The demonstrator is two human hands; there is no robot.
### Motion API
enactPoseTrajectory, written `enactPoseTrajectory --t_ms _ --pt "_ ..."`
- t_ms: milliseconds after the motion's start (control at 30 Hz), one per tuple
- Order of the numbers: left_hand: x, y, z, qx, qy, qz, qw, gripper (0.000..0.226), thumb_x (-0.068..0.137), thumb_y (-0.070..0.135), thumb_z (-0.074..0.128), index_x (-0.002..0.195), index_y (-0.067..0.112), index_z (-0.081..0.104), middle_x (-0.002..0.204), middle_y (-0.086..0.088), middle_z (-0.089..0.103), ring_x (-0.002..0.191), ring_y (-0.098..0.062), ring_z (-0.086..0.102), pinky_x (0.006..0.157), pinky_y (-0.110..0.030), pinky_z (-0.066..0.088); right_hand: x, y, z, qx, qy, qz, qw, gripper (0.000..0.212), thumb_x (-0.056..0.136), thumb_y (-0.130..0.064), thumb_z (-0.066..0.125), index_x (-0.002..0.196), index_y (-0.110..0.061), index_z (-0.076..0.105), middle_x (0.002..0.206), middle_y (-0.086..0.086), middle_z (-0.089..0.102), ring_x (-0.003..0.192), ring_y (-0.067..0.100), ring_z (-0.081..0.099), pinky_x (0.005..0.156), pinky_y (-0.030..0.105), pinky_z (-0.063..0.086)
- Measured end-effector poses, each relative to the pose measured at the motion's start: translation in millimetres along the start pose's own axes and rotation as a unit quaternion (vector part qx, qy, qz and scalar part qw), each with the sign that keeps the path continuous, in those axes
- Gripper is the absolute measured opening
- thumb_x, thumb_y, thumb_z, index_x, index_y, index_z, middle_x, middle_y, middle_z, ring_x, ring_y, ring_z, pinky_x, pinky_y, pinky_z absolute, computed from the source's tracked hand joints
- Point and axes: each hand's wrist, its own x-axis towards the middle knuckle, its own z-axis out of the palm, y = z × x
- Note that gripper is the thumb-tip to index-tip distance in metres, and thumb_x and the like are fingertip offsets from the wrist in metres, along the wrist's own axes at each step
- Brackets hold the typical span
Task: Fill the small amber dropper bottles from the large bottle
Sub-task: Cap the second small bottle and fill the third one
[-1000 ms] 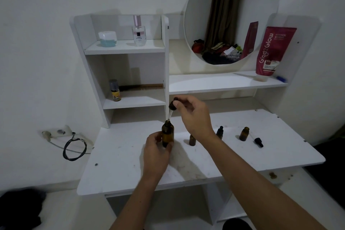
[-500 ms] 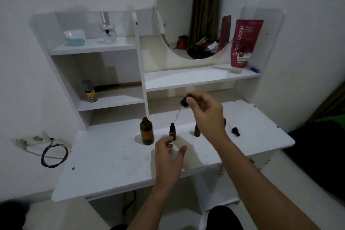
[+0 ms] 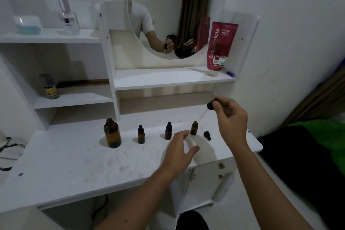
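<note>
Head view: right hand (image 3: 231, 117) pinches dropper (image 3: 210, 106), tip angled at uncapped small bottle (image 3: 194, 128), centre-right, presumably to discharge; left hand (image 3: 179, 152), fingers spread, reaches to steady it; large bottle (image 3: 112, 133) centre-left.

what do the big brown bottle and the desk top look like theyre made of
Large bottle: probably amber glass, glossy; light passes through its dark brown wall and it shows soft highlights, though tinted plastic can't be ruled out.
Desk top: likely white laminated board, smooth and matt, with a flat uniform surface, smudges and a square edge.
</note>
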Motion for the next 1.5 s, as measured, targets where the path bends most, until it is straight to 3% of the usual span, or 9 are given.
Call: enactPoseTrajectory --t_ms 133,333,667,833,1033,1300,1500 --pt "18 1 11 0.045 0.013 -0.012 0.999 0.070 0.094 0.039 0.071 0.153 0.020 0.037 0.155 0.006 0.043 0.140 -0.012 0.044 0.114 -0.030 0.040 5 13 -1 -0.004 -0.002 0.004 1.000 0.012 0.101 -0.019 0.072 0.111 -0.023 0.077 0.099 -0.008 0.081 0.100 0.012 0.078 0.096 0.037 0.063" --pt "37 6 19 0.059 0.036 -0.013 0.998 0.062 0.097 0.036 0.068 0.151 0.019 0.042 0.150 0.004 0.049 0.135 -0.015 0.049 0.111 -0.033 0.043 6 24 8 -0.001 -0.001 0.010 1.000 0.014 0.100 -0.017 0.072 0.113 -0.017 0.078 0.103 -0.004 0.081 0.102 0.013 0.077 0.098 0.041 0.061" --pt "55 1 25 0.043 0.065 -0.002 0.997 0.043 0.097 0.031 0.070 0.136 0.020 0.057 0.130 0.006 0.061 0.117 -0.011 0.058 0.106 -0.037 0.048 9 33 13 -0.023 -0.040 -0.022 0.999 0.013 0.100 -0.016 0.073 0.111 -0.020 0.077 0.100 -0.007 0.080 0.100 0.013 0.078 0.091 0.024 0.060" --pt "58 -3 28 0.080 0.064 0.024 0.995 0.026 0.099 0.024 0.064 0.125 0.024 0.063 0.117 0.010 0.064 0.114 -0.012 0.056 0.102 -0.037 0.049 6 39 20 -0.045 -0.078 -0.006 0.996 0.010 0.099 -0.011 0.073 0.107 -0.014 0.078 0.094 -0.007 0.080 0.094 0.010 0.078 0.089 0.022 0.059" --pt "58 -5 27 0.094 0.065 0.032 0.993 0.025 0.099 0.018 0.063 0.124 0.022 0.063 0.116 0.008 0.065 0.113 -0.013 0.055 0.101 -0.035 0.048 3 39 25 -0.064 -0.073 0.020 0.995 0.011 0.096 -0.009 0.075 0.092 -0.018 0.080 0.085 -0.008 0.081 0.088 0.008 0.078 0.088 0.026 0.060" --pt "57 -6 27 0.082 0.059 0.026 0.995 0.026 0.099 0.020 0.063 0.125 0.022 0.063 0.117 0.009 0.065 0.114 -0.011 0.055 0.101 -0.034 0.049 4 38 26 -0.066 -0.098 0.032 0.993 0.010 0.099 -0.012 0.072 0.104 -0.017 0.078 0.086 -0.009 0.081 0.088 0.006 0.078 0.089 0.023 0.060" --pt "57 -4 26 0.087 0.063 0.033 0.994 0.027 0.099 0.019 0.063 0.126 0.022 0.062 0.117 0.008 0.065 0.113 -0.012 0.055 0.100 -0.033 0.048 3 37 25 -0.090 -0.072 0.013 0.993 0.013 0.096 -0.007 0.074 0.093 -0.018 0.080 0.086 -0.009 0.080 0.087 0.006 0.077 0.086 0.018 0.059"
